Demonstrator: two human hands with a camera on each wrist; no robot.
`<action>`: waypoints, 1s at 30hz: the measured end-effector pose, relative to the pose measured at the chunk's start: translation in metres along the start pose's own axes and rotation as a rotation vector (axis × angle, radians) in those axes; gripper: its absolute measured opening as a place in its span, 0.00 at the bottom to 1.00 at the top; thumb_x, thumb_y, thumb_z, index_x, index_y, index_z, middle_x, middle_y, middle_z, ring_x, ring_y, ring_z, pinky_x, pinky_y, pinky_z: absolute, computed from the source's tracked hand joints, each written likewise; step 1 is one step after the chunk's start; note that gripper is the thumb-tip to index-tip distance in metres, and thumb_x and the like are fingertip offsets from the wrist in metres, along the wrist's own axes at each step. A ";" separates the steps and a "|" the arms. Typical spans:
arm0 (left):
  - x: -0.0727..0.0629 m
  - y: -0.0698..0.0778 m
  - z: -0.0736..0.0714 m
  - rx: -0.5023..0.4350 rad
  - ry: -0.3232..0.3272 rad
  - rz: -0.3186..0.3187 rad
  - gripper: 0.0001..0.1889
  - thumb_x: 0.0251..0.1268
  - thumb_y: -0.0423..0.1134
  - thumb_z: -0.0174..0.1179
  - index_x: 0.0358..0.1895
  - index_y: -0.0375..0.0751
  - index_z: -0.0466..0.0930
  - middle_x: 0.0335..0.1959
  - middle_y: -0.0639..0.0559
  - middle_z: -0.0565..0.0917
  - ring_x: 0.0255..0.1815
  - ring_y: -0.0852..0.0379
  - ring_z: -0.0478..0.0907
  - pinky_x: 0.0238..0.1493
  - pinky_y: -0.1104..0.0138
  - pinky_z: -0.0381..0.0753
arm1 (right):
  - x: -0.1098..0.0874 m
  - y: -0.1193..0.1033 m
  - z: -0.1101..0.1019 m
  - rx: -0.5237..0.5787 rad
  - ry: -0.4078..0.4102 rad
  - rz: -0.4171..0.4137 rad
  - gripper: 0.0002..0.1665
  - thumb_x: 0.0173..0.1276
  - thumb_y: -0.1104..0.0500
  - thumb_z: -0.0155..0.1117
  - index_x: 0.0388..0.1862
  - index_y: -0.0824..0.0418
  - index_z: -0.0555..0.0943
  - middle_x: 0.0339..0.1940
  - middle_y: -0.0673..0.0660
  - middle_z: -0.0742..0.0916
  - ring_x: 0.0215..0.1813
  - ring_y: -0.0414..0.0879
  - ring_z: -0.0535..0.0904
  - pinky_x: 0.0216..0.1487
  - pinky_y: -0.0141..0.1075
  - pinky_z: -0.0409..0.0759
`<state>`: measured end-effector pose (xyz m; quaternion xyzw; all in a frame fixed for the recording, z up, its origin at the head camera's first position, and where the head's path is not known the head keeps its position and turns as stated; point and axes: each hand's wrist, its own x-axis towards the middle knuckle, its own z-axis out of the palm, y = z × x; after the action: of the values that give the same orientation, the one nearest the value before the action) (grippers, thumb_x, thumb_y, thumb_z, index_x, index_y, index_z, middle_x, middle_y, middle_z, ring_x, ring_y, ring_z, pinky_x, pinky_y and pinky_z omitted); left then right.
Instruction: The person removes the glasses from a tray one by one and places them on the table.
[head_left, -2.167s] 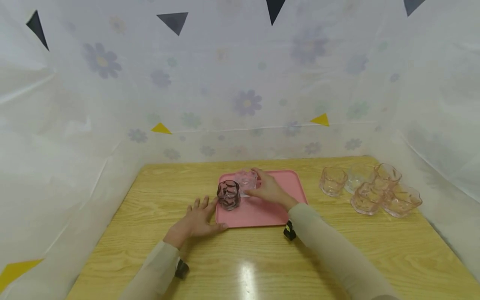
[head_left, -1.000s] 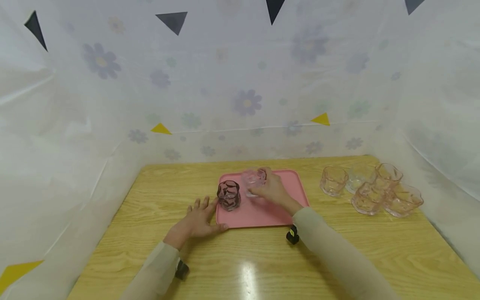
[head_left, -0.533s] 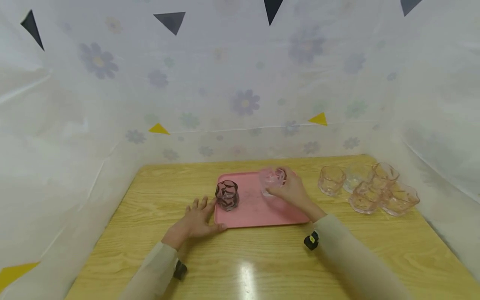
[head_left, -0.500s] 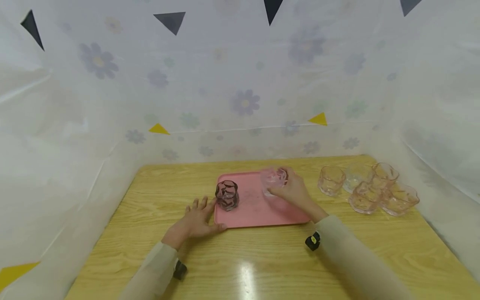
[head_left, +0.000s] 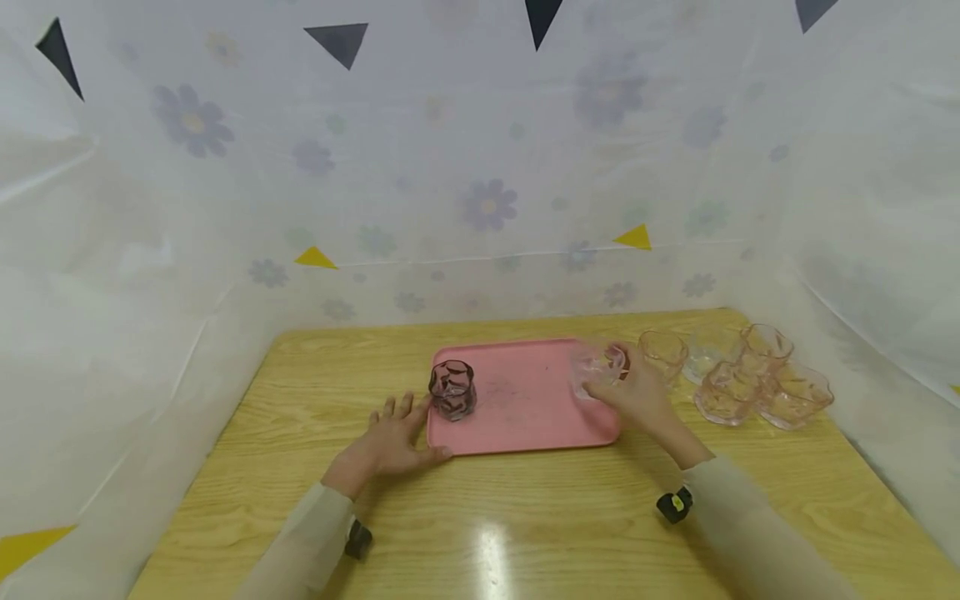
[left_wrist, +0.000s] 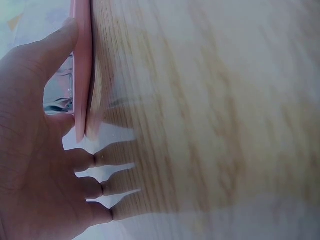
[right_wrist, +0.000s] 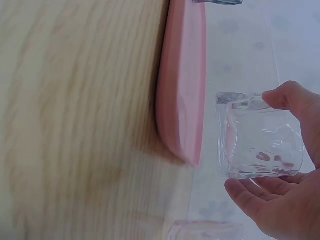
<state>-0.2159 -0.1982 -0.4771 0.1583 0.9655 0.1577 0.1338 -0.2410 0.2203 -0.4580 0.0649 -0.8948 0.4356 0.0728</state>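
Observation:
Above the right end of the pink tray (head_left: 525,417), my right hand (head_left: 637,396) grips a clear glass cup (head_left: 591,371) between thumb and fingers. In the right wrist view the same glass cup (right_wrist: 260,140) is apart from the tray, its thick base towards it. My left hand (head_left: 386,446) lies spread at the tray's left edge, its thumb on the near corner and its fingertips on the table. A dark smoky glass cup (head_left: 453,390) stands on the tray's left side, close to the left fingertips.
At the right of the wooden table (head_left: 420,533) stand several clear and pinkish glass cups, the nearest a pink-tinted cup (head_left: 664,354) just beyond my right hand. White flower-patterned sheeting (head_left: 420,167) closes in the back and sides.
My right hand has lifted the clear glass cup from beside the dark cup and carried it rightward across the tray. The left hand and dark cup have stayed put.

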 end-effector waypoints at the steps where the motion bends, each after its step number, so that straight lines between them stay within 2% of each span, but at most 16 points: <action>1: 0.000 0.000 0.000 0.003 -0.002 0.000 0.56 0.68 0.75 0.57 0.88 0.46 0.47 0.86 0.28 0.48 0.85 0.21 0.40 0.79 0.25 0.41 | -0.002 0.001 -0.003 -0.006 0.001 0.002 0.52 0.67 0.45 0.77 0.80 0.67 0.64 0.72 0.71 0.79 0.64 0.67 0.80 0.60 0.60 0.83; 5: 0.000 0.000 -0.001 -0.006 -0.002 -0.003 0.56 0.68 0.75 0.57 0.88 0.47 0.47 0.86 0.28 0.47 0.85 0.21 0.40 0.79 0.25 0.41 | -0.008 0.008 -0.012 -0.027 0.031 -0.010 0.52 0.67 0.45 0.77 0.79 0.68 0.64 0.72 0.71 0.79 0.63 0.68 0.80 0.60 0.61 0.82; 11: -0.001 0.000 -0.001 -0.007 -0.007 -0.007 0.56 0.68 0.75 0.57 0.88 0.47 0.46 0.86 0.28 0.47 0.85 0.21 0.39 0.79 0.25 0.41 | -0.016 0.017 -0.021 -0.063 0.080 -0.006 0.54 0.67 0.45 0.77 0.80 0.70 0.64 0.67 0.72 0.81 0.58 0.66 0.82 0.54 0.58 0.83; 18: -0.001 -0.001 -0.001 -0.007 -0.004 0.000 0.55 0.68 0.75 0.56 0.88 0.47 0.47 0.86 0.28 0.48 0.85 0.21 0.39 0.79 0.25 0.41 | -0.026 0.024 -0.033 -0.047 0.069 0.044 0.54 0.68 0.44 0.76 0.81 0.69 0.61 0.69 0.73 0.79 0.62 0.69 0.79 0.57 0.61 0.82; 22: -0.002 0.000 -0.001 -0.004 -0.005 0.004 0.55 0.68 0.75 0.57 0.88 0.47 0.48 0.86 0.28 0.48 0.85 0.21 0.40 0.79 0.24 0.41 | -0.032 0.028 -0.038 -0.068 0.092 0.039 0.53 0.67 0.46 0.77 0.79 0.71 0.63 0.67 0.75 0.80 0.60 0.71 0.80 0.56 0.62 0.83; 30: -0.002 0.002 -0.001 -0.011 -0.001 0.004 0.55 0.68 0.74 0.57 0.88 0.47 0.48 0.86 0.28 0.48 0.85 0.21 0.40 0.79 0.24 0.41 | -0.040 0.041 -0.046 -0.111 0.138 0.035 0.49 0.66 0.47 0.79 0.76 0.70 0.68 0.63 0.75 0.82 0.54 0.68 0.83 0.48 0.54 0.84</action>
<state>-0.2139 -0.1975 -0.4753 0.1593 0.9642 0.1633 0.1350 -0.2052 0.2833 -0.4689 0.0151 -0.9114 0.3902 0.1303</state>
